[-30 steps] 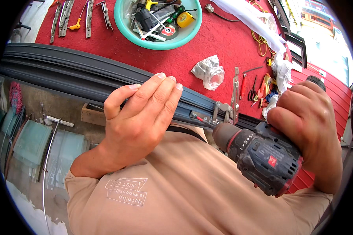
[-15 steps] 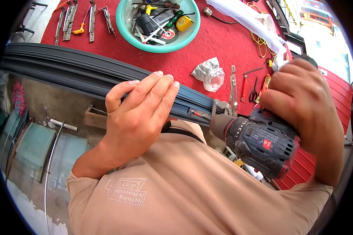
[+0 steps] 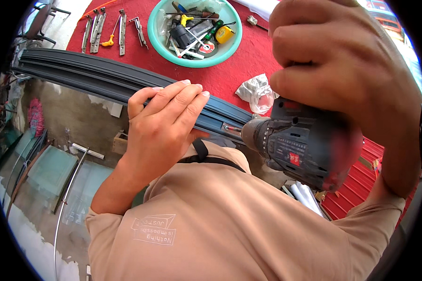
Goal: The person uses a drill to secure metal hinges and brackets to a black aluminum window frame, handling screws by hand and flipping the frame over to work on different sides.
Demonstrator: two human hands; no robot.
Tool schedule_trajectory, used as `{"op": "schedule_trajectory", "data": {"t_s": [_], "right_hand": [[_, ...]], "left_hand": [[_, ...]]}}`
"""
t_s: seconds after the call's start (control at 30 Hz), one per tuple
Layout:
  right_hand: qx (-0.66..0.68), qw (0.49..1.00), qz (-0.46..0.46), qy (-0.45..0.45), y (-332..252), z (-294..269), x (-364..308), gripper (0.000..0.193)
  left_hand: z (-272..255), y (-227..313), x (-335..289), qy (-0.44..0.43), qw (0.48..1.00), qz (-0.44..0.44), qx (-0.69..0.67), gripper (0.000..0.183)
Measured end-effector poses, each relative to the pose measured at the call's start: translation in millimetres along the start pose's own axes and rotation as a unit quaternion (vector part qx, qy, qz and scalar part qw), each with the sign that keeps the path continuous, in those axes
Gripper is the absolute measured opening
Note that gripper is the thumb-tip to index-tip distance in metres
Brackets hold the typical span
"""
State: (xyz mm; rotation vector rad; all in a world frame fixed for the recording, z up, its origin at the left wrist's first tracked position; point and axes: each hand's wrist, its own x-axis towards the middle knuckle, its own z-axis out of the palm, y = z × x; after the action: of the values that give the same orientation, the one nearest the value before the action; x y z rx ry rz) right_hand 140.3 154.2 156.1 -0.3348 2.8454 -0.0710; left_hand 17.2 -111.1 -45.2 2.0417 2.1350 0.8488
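Your right hand (image 3: 347,70) is closed around the grip of a dark grey cordless drill (image 3: 305,145), which fills the centre right of the frame; its chuck points left at the near end of the long dark metal profile (image 3: 103,79). The profile runs from the upper left of the frame down to the centre, along the near edge of the red worktop (image 3: 253,56). Your left hand (image 3: 162,126) lies over the profile at centre frame, fingers (image 3: 183,96) extended flat across its top and thumb curled at the side, pressing rather than wrapping it.

At the top centre, a round green bowl (image 3: 194,33) stands on the worktop and holds mixed small tools: screwdrivers, a yellow tape measure (image 3: 224,33), a black part and a yellow-handled piece. Just below and to its right lies a crumpled clear plastic bag (image 3: 255,91). In the upper left of the frame, a row of metal hardware pieces (image 3: 109,30) lies on the worktop beyond the profile.

Compared with the frame one second earlier, the drill and your right hand have risen and now appear larger and higher in the frame; the chuck has drawn closer to the profile end, while your left hand keeps its place.
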Motion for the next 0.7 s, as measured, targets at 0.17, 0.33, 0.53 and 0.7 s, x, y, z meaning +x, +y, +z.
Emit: {"op": "schedule_trajectory", "data": {"t_s": [0.17, 0.33, 0.53, 0.7], "right_hand": [[0.076, 0.993, 0.081, 0.042, 23, -9, -49, 0.041], [0.156, 0.948, 0.243, 0.136, 48, 13, -115, 0.045], [0.322, 0.766, 0.467, 0.303, 53, 219, -182, 0.04], [0.547, 0.49, 0.597, 0.323, 14, 357, -214, 0.028]], "left_hand": [[-13, 5, 6, -0.047, 0.999, 0.004, -0.014, 0.072], [-43, 18, 34, -0.171, 0.984, 0.023, -0.049, 0.109], [-24, 46, 113, -0.278, 0.934, 0.218, -0.06, 0.132], [-4, 62, 148, -0.392, 0.87, 0.297, 0.037, 0.143]]}}
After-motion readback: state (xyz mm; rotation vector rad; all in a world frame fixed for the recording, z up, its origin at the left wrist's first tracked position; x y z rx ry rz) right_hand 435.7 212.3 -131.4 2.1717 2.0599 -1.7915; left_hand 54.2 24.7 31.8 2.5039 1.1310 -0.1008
